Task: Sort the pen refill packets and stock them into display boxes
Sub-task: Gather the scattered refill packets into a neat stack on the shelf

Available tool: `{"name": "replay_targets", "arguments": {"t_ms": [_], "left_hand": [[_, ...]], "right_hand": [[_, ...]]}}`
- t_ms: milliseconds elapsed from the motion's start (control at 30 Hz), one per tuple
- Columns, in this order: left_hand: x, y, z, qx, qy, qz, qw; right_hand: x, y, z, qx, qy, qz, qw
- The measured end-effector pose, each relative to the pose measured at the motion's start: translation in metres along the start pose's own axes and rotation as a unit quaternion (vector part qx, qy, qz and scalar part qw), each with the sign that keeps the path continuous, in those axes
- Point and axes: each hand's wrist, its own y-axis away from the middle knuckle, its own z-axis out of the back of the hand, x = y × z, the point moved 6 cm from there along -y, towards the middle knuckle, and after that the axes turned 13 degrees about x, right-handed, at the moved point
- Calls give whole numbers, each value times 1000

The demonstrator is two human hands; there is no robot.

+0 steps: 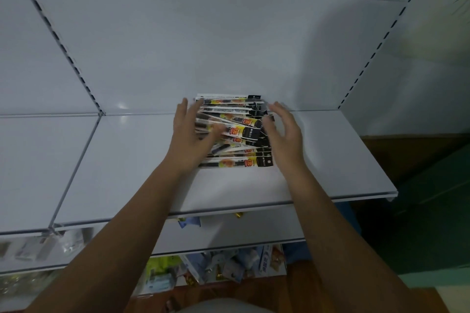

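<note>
A loose heap of pen refill packets (pixel 241 132) lies near the back of a white shelf (pixel 127 160): long, narrow sleeves in black, white and yellow, fanned unevenly. The left hand (pixel 189 134) rests on it, fingers spread. The right hand (pixel 284 134) flanks its end, fingers loosely curved and holding nothing. No display box shows, so sorting looks barely begun.

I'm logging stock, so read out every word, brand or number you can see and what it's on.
"M&G": sideways on the black end of a pen refill packet mid-pile, and again on the front packet.
Big red character on the packets' yellow patches: too blurred to read.
Fine print on the packets: too small.
Print on the goods on the lower shelf: blurred, unreadable.
</note>
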Motion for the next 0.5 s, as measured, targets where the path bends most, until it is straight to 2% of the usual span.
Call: {"name": "replay_targets", "arguments": {"t_ms": [67, 133, 333, 433, 500], "left_hand": [[-4, 0, -2, 60, -138, -73, 986], [-2, -4, -1, 84, -197, -107, 971], [19, -22, 15, 90, -193, -76, 974], [15, -17, 16, 101, -215, -120, 964], [6, -9, 11, 112, -234, -131, 957]], "right_hand": [[3, 3, -7, 94, 127, 67, 985], [4, -1, -16, 129, 203, 104, 965], [-1, -24, -6, 75, 252, 109, 959], [4, -18, -6, 63, 257, 110, 958], [10, -8, -13, 87, 277, 126, 949]]}}
